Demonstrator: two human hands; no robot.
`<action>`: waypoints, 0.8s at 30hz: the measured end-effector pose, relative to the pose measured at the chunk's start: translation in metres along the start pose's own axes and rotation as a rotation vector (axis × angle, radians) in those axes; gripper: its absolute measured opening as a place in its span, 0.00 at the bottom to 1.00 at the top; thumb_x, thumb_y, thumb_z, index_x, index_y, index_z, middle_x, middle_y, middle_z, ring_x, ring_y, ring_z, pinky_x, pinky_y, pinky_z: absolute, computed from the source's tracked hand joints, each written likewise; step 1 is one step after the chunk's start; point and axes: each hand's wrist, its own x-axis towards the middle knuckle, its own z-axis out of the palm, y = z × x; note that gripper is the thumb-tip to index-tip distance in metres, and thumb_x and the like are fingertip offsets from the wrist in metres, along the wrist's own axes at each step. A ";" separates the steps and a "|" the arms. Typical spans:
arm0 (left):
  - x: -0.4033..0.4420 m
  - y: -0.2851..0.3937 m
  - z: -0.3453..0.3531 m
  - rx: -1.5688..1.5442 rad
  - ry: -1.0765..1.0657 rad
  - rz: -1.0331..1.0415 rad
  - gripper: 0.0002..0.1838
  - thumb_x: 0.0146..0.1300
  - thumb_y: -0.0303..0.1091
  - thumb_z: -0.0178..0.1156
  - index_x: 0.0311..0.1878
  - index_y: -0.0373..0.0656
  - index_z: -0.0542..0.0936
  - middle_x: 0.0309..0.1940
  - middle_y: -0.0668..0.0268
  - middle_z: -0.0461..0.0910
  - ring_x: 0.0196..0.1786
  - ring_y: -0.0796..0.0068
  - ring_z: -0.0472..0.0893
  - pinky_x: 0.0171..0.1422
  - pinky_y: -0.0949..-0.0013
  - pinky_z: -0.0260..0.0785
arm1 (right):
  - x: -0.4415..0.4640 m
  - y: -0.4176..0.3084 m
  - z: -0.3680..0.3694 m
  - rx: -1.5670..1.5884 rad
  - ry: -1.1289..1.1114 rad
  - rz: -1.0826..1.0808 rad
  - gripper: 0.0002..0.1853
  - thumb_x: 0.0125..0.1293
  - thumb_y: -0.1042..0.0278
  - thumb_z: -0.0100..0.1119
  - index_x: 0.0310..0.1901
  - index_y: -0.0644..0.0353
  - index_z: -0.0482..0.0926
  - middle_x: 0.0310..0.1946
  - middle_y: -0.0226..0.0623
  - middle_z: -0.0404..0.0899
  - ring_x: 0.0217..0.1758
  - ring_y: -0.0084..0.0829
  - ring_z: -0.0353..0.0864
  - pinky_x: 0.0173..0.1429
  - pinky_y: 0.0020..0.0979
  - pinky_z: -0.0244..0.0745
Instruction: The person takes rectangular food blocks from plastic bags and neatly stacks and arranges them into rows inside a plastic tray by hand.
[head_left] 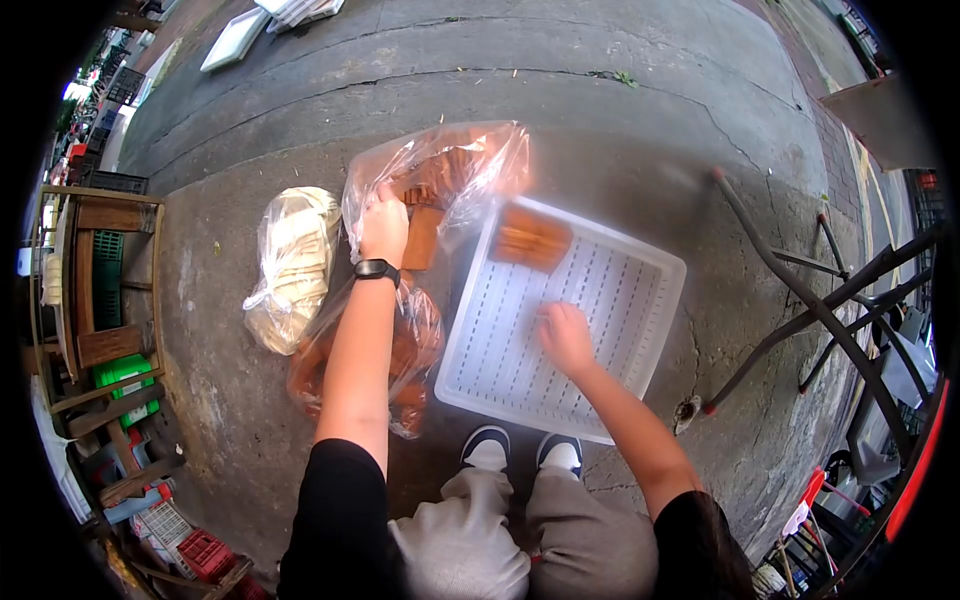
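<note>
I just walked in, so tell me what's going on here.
A person's left hand is at an open bag of brown pieces; the right hand, with nothing visible in it, is in or over the white crate. A brown stack sits in its far left corner. A pale bag and another brown bag lie nearby.

On my feed now, slabs (533, 240) sit in the far left corner of the plastic crate (635, 315); left, a plastic bag (440, 172) behind a second bag (420, 325), a third bag (297, 255) farther left; right, metal legs (820, 308).
</note>
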 end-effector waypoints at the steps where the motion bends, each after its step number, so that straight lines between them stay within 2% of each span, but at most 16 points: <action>1: 0.002 -0.003 -0.002 -0.048 -0.093 -0.039 0.09 0.60 0.34 0.49 0.38 0.38 0.72 0.32 0.53 0.79 0.27 0.56 0.80 0.32 0.58 0.73 | 0.000 0.000 -0.001 0.001 -0.003 0.002 0.09 0.50 0.77 0.53 0.35 0.59 0.72 0.32 0.37 0.73 0.40 0.39 0.72 0.45 0.37 0.65; 2: 0.003 -0.006 -0.003 -0.095 -0.187 -0.079 0.10 0.61 0.33 0.47 0.39 0.37 0.72 0.33 0.52 0.78 0.29 0.54 0.79 0.34 0.57 0.73 | -0.001 0.001 0.000 0.004 -0.003 0.008 0.09 0.50 0.77 0.53 0.35 0.59 0.72 0.32 0.37 0.73 0.39 0.39 0.72 0.45 0.37 0.65; 5: -0.003 -0.021 0.012 -0.314 0.078 -0.066 0.11 0.63 0.31 0.44 0.40 0.35 0.74 0.36 0.47 0.76 0.38 0.50 0.77 0.42 0.54 0.70 | -0.001 0.002 0.002 0.019 0.007 0.018 0.08 0.50 0.77 0.53 0.34 0.59 0.72 0.31 0.37 0.73 0.39 0.39 0.72 0.45 0.38 0.65; 6: -0.004 -0.019 0.004 -0.368 0.062 -0.091 0.11 0.63 0.30 0.44 0.41 0.34 0.74 0.40 0.45 0.74 0.45 0.48 0.74 0.48 0.54 0.67 | 0.000 0.002 0.001 0.026 0.018 0.012 0.08 0.50 0.77 0.53 0.34 0.59 0.72 0.31 0.38 0.73 0.39 0.39 0.72 0.44 0.38 0.65; 9: -0.003 -0.020 0.004 -0.306 0.326 0.013 0.12 0.64 0.31 0.43 0.39 0.35 0.74 0.38 0.46 0.76 0.42 0.48 0.76 0.46 0.53 0.67 | 0.001 -0.001 -0.001 0.042 0.055 0.009 0.09 0.49 0.77 0.52 0.35 0.59 0.72 0.30 0.39 0.73 0.37 0.41 0.72 0.42 0.39 0.66; 13: -0.014 0.006 -0.042 -0.586 -0.104 -0.351 0.13 0.64 0.33 0.43 0.37 0.36 0.75 0.30 0.47 0.77 0.37 0.49 0.77 0.41 0.56 0.69 | 0.005 -0.005 -0.003 0.073 0.091 0.008 0.09 0.51 0.77 0.53 0.37 0.61 0.71 0.29 0.40 0.73 0.35 0.40 0.74 0.41 0.36 0.68; 15: -0.029 0.018 -0.070 -0.803 -0.251 -0.472 0.14 0.65 0.35 0.44 0.36 0.35 0.75 0.27 0.48 0.77 0.35 0.49 0.78 0.38 0.57 0.70 | 0.008 -0.016 -0.007 0.315 -0.011 0.206 0.08 0.55 0.75 0.53 0.38 0.61 0.72 0.30 0.38 0.74 0.36 0.35 0.75 0.41 0.32 0.69; 16: -0.039 0.018 -0.070 -0.861 -0.261 -0.464 0.13 0.64 0.35 0.45 0.39 0.35 0.75 0.28 0.50 0.78 0.32 0.53 0.79 0.34 0.60 0.71 | 0.011 -0.023 -0.008 0.436 -0.062 0.303 0.08 0.56 0.74 0.53 0.38 0.62 0.72 0.31 0.37 0.74 0.37 0.33 0.75 0.41 0.30 0.69; 19: -0.077 0.026 -0.069 -0.810 -0.053 -0.253 0.13 0.64 0.36 0.47 0.41 0.37 0.76 0.31 0.52 0.79 0.31 0.57 0.80 0.32 0.63 0.71 | 0.022 -0.044 -0.008 0.835 -0.174 0.452 0.12 0.63 0.65 0.51 0.44 0.62 0.70 0.35 0.35 0.75 0.40 0.26 0.76 0.43 0.26 0.69; 21: -0.107 0.050 -0.099 -0.578 0.057 -0.095 0.12 0.63 0.35 0.49 0.42 0.39 0.77 0.32 0.55 0.80 0.29 0.59 0.80 0.32 0.64 0.72 | 0.034 -0.070 -0.023 1.161 -0.244 0.571 0.15 0.66 0.60 0.49 0.47 0.61 0.67 0.37 0.34 0.74 0.42 0.26 0.75 0.44 0.26 0.70; 23: -0.131 0.066 -0.111 -0.534 0.043 0.066 0.10 0.61 0.34 0.52 0.41 0.43 0.78 0.32 0.58 0.81 0.30 0.60 0.81 0.32 0.64 0.72 | 0.039 -0.087 -0.027 1.403 -0.301 0.651 0.17 0.67 0.56 0.46 0.50 0.60 0.65 0.39 0.33 0.73 0.42 0.26 0.75 0.44 0.26 0.70; 24: -0.139 0.072 -0.113 -0.502 0.051 0.175 0.09 0.59 0.32 0.53 0.41 0.46 0.78 0.31 0.63 0.81 0.29 0.64 0.81 0.29 0.65 0.72 | 0.041 -0.091 -0.026 1.482 -0.322 0.666 0.18 0.68 0.55 0.45 0.50 0.60 0.64 0.39 0.33 0.73 0.43 0.26 0.75 0.44 0.26 0.70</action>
